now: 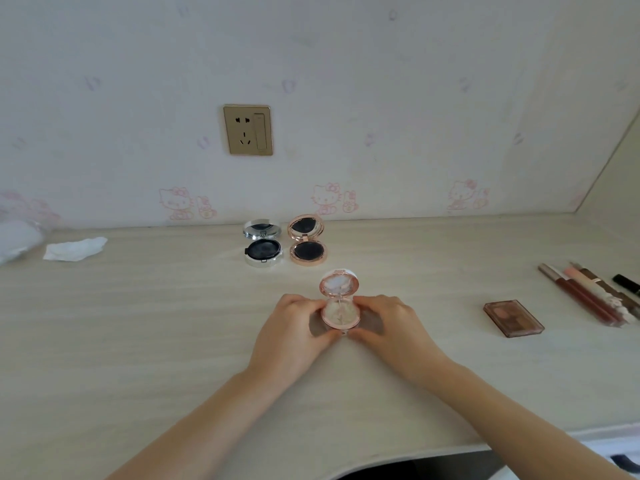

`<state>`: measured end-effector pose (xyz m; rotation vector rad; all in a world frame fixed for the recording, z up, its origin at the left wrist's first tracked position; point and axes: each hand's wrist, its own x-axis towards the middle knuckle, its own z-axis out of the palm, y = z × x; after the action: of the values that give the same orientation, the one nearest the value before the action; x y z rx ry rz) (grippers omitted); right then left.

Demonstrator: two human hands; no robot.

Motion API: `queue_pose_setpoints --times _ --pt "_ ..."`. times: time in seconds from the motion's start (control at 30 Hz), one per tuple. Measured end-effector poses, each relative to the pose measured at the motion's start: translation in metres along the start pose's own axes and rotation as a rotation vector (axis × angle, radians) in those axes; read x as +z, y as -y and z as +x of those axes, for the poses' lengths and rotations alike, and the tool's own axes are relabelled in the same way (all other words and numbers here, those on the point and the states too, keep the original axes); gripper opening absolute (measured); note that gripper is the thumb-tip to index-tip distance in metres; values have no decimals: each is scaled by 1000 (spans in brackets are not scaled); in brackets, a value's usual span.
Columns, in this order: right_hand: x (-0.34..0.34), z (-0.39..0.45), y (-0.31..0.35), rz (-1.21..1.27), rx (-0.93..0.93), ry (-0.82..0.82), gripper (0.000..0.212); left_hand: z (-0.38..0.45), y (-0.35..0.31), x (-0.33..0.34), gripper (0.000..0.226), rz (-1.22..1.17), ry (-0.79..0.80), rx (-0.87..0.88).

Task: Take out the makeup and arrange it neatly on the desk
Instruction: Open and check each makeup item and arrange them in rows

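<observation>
Desk (138, 341): pale wood grain, set against a wall with cartoon-cat wallpaper (346, 64) and a gold socket (248, 130).
Left hand (291, 332): fingers curled round the left side of the pink compact.
Right hand (391, 327): fingers curled round its right side.
Tissue (74, 249): crumpled, far left.
Pencils (588, 294): a row of slim sticks at the right edge.
Palette (513, 318): brown, closed, just left of the pencils.
Silver compact (262, 242): open, near the wall.
Rose compact (307, 239): open, just beside the silver one.
Pink compact (340, 303): desk centre, lid up, between both hands.
</observation>
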<state>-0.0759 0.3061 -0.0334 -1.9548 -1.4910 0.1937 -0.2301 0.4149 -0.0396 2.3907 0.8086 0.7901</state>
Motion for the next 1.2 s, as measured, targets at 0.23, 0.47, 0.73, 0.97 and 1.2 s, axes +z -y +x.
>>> queue_pose_setpoints --times 0.23,0.47,0.73,0.97,1.2 --pt "-13 28 -23 3 34 5 22 41 -8 21 44 52 59 -7" --pt "-25 62 -42 -5 53 -9 14 78 -13 39 36 146 49 -7" --pt "-24 96 -53 49 65 -21 16 105 -8 48 37 427 -111 108" --pt "-21 119 -62 85 73 -21 24 106 -3 49 22 555 -220 219" --pt "-16 132 -70 76 44 -44 30 108 -1 51 21 558 -180 211"
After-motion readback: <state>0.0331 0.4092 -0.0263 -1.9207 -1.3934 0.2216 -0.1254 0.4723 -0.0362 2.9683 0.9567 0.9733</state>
